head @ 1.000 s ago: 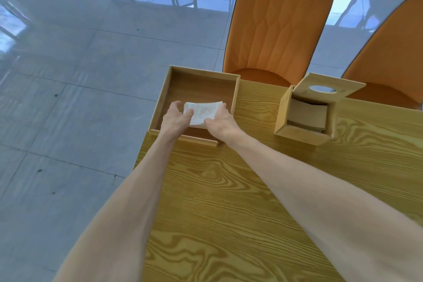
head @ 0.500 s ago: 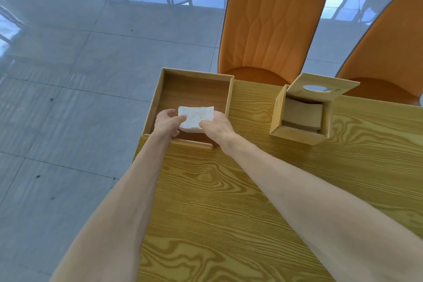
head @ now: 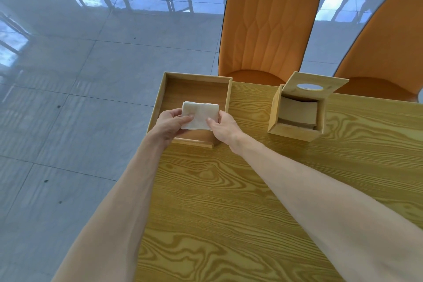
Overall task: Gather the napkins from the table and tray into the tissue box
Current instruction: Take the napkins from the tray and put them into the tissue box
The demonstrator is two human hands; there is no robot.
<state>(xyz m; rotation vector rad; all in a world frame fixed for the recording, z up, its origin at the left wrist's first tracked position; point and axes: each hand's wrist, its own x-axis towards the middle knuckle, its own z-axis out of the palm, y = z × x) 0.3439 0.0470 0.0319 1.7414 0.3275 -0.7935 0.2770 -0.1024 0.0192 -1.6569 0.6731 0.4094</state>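
Note:
A stack of white napkins [head: 200,115] is held over the wooden tray [head: 194,80] at the table's far left corner. My left hand [head: 170,125] grips its left edge and my right hand [head: 225,127] grips its right edge, thumbs on top. The stack is lifted slightly above the tray floor. To the right stands the wooden tissue box [head: 295,130], its hinged lid [head: 317,84] with an oval slot tipped up and open. Inside the box lies a brownish folded stack.
The yellow wood-grain table [head: 251,201] fills the near and right side; its left edge drops to a grey tiled floor. Two orange chairs [head: 267,30] stand behind the table's far edge, the second chair [head: 384,52] at the right.
Both hands have lifted the napkin stack off the tray floor and drawn it slightly toward me. The tissue box has not moved.

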